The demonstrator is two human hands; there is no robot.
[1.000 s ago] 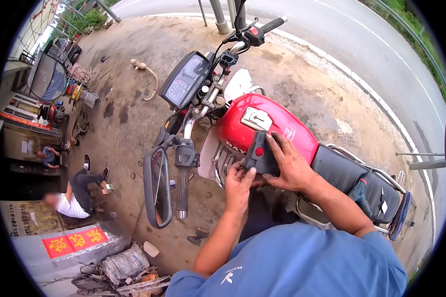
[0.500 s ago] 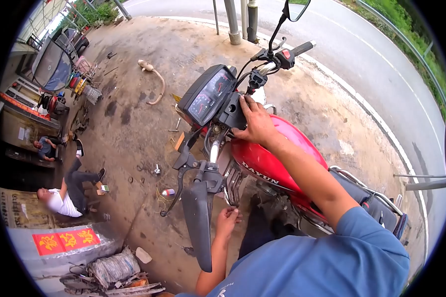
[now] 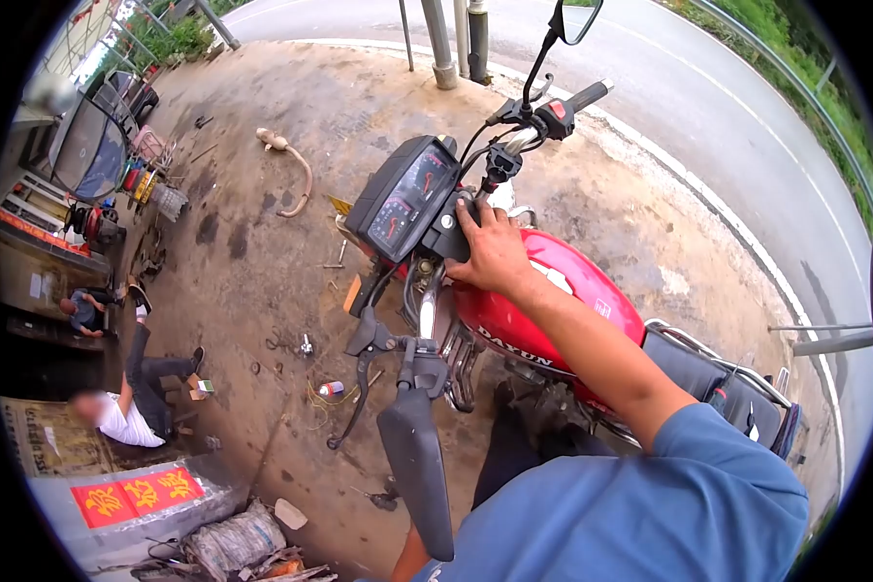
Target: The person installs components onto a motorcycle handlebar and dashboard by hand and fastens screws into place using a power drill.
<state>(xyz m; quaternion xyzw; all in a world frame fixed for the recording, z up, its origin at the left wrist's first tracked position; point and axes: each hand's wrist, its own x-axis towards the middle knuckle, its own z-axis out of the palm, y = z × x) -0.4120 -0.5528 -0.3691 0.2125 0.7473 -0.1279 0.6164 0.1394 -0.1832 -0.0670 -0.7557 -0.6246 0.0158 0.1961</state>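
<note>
A red motorcycle stands below me, its red fuel tank [image 3: 592,308] lettered "DAYUN". My right hand [image 3: 493,247] grips the black plastic cover [image 3: 443,236] behind the instrument cluster [image 3: 404,202], fingers at the far side and thumb at the near side. A round keyhole shows in that cover. The left handlebar grip area, with its clutch lever [image 3: 359,398] and black mirror [image 3: 415,466], swings toward me. Of my left arm only a bit of forearm [image 3: 412,560] shows beside the mirror; the left hand is hidden.
A bent exhaust pipe [image 3: 301,170], a spray can [image 3: 331,388] and small metal parts lie on the stained concrete. Two people sit at the left, one in a white shirt [image 3: 134,423]. A black seat [image 3: 718,378] is behind the tank; a road [image 3: 747,126] runs beyond.
The handlebars have turned slightly, and the near mirror has shifted right and down. My left hand, earlier visible below the handlebar, has dropped out of sight. My right hand stays at the cover.
</note>
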